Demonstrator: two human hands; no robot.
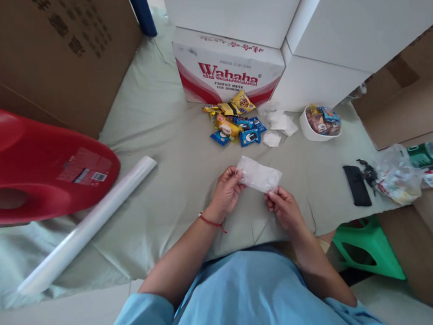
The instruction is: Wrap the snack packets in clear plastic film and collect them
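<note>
A flat white packet in clear plastic (260,174) is held up over the cloth between both hands. My left hand (227,191) pinches its left end between thumb and fingers. At the lower right corner, my right hand (284,207) grips it the same way. Beyond the hands lies a loose pile of snack packets, yellow ones (237,105) at the back and blue ones (250,136) in front. Several similar white packets (282,122) lie just right of that pile. What the held packet contains cannot be made out.
A white bowl of wrapped snacks (314,132) stands at the right, with a black phone (357,185) and a plastic bag (399,174) beyond. A clear plastic roll (93,221) and a red plastic piece (42,162) lie left. A Wahaha carton (227,73) backs the cloth-covered surface (188,185).
</note>
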